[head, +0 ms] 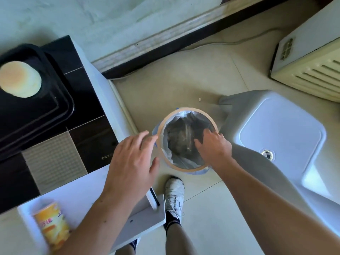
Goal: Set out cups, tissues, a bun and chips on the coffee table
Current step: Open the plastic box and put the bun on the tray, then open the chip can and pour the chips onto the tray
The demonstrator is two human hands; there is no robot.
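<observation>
A round pale bun point(19, 79) lies on a black tray point(60, 100) at the far left of the coffee table point(88, 137). A yellow chips can point(51, 225) stands at the table's near edge, partly behind my left forearm. My left hand point(130, 162) hovers with relaxed, spread fingers by the left rim of a waste bin point(166, 159) on the floor, holding nothing. My right hand point(213, 146) reaches over the bin's right rim with fingers pointing down into it; I see nothing in its grip. No cups or tissues are visible.
The bin has a tan rim and a plastic liner with dark waste inside. A white plastic stool point(283, 142) stands right of it. A cream appliance point(311, 69) sits at the far right. My white shoe point(173, 196) is just below the bin.
</observation>
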